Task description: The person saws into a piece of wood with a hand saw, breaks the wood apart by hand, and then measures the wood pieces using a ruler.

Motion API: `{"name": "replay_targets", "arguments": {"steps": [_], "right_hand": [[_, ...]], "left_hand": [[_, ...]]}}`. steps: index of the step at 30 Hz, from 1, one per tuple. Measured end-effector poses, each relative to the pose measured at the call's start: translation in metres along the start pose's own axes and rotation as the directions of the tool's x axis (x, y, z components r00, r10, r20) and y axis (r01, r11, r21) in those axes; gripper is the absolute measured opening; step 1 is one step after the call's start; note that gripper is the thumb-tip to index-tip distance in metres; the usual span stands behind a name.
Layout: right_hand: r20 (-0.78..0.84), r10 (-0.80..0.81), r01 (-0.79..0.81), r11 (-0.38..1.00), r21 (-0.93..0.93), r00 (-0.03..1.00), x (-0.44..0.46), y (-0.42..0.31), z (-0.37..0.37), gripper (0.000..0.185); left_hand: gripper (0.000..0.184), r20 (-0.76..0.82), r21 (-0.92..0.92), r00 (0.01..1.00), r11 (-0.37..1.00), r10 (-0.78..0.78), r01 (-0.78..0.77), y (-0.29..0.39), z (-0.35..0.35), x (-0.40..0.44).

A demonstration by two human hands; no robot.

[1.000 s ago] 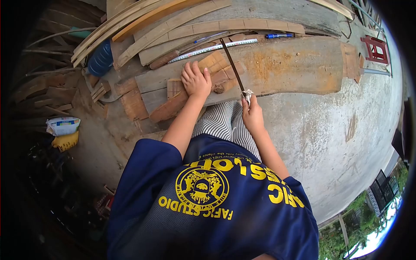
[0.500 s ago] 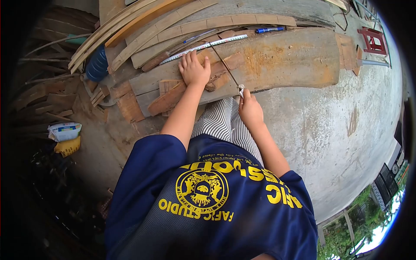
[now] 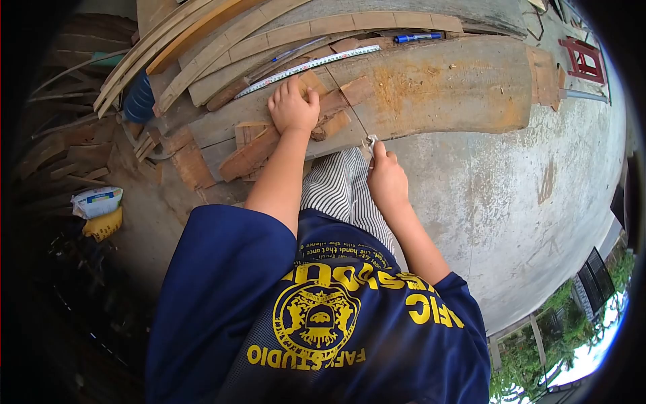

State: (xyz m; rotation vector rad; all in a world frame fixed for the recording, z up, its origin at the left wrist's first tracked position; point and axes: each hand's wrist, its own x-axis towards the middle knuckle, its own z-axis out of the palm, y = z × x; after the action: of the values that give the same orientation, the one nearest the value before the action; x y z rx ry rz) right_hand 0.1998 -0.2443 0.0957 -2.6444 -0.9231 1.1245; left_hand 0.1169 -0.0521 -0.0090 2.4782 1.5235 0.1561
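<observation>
My left hand lies with fingers spread over wood pieces on a thick, weathered plank, pressing down on them. Beside its thumb is a small light wood block. A reddish-brown strip of wood crosses the plank to the right of this hand. My right hand is closed round the pale handle of a thin saw, at the plank's near edge. Its blade, seen almost edge-on as a dark line, runs away from me across the brown strip. The teeth cannot be made out.
A white measuring tape and a blue marker lie along the plank's far side. Curved wooden strips are stacked beyond. A dark red stool stands far right. Bags sit on the floor at left.
The view has shifted slightly. My left fingers look a little more bent on the wood. My right hand keeps its grip on the saw, whose blade remains across the same strip.
</observation>
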Motion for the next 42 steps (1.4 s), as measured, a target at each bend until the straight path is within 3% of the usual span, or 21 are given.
{"name": "replay_targets", "arguments": {"steps": [5,14,19,24,28,31,35,39,42], "right_hand": [[-0.013,-0.054,0.054,0.999,0.005,0.998,0.032,-0.015,0.003,0.021],[0.170,0.096,-0.083,0.993,-0.083,0.981,-0.021,0.030,-0.004,0.019],[0.112,-0.051,0.052,0.999,-0.003,0.992,0.047,-0.008,0.006,0.017],[0.187,0.035,-0.039,0.999,0.014,0.982,-0.025,0.049,-0.005,0.015],[0.024,-0.127,0.124,0.986,0.107,0.992,0.058,0.018,0.034,0.019],[0.038,-0.120,0.117,0.990,0.077,0.992,0.049,0.029,0.037,0.022],[0.040,-0.078,0.073,0.991,0.110,0.996,-0.020,0.097,0.042,0.022],[0.008,-0.128,0.127,0.989,0.078,0.992,0.056,0.031,0.041,0.021],[-0.017,-0.138,0.139,0.982,0.130,0.990,0.058,0.026,0.048,0.020]], "left_hand": [[0.043,0.016,0.003,0.999,1.000,-0.030,0.030,0.000,0.000,0.001],[0.047,0.066,0.024,0.997,0.999,-0.045,0.043,0.001,-0.003,0.005],[0.048,0.091,0.021,0.994,0.998,-0.053,0.051,0.004,-0.005,0.004],[0.048,0.154,0.055,0.985,0.996,-0.081,0.073,0.003,-0.007,0.005],[0.047,0.128,0.100,0.991,0.995,-0.042,0.029,0.000,-0.002,0.005],[0.046,0.153,0.075,0.985,0.994,-0.085,0.074,-0.001,-0.002,0.004],[0.045,0.119,0.105,0.992,0.994,-0.040,0.028,-0.001,-0.001,0.004],[0.045,0.139,0.139,0.989,0.989,-0.058,0.039,0.000,-0.002,0.007],[0.045,0.136,0.090,0.989,0.995,-0.050,0.038,0.000,-0.004,0.005]]}}
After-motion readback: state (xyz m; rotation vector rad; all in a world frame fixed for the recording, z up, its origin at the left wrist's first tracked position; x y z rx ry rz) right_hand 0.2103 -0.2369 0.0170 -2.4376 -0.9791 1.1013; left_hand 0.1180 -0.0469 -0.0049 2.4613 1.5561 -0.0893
